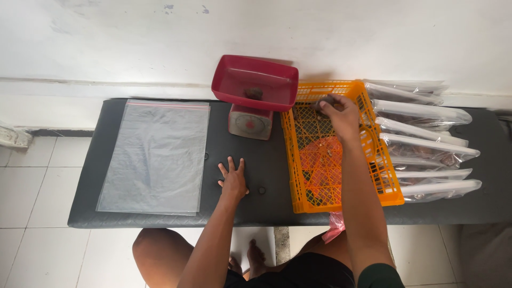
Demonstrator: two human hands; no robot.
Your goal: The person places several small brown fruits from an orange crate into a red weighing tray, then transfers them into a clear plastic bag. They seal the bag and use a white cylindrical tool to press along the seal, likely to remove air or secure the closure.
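A stack of clear zip bags (154, 157) lies flat at the bench's (85, 208) left end. The left hand (233, 178) rests palm-down, fingers spread wide, near the front edge, holding nothing. Behind it stands a red kitchen scale (252, 98), a dark lump (254, 93) in its tray. The right hand (337, 113) pinches another dark piece (324, 101) over the orange crate's (314, 200) far end. Filled bags (426, 152) overlap along the right.

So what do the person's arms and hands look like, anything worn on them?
Both arms are bare from hand to upper arm. The left hand and right hand wear no gloves, and no rings, watch or bracelets are visible. A dark green sleeve edge shows at the right shoulder.
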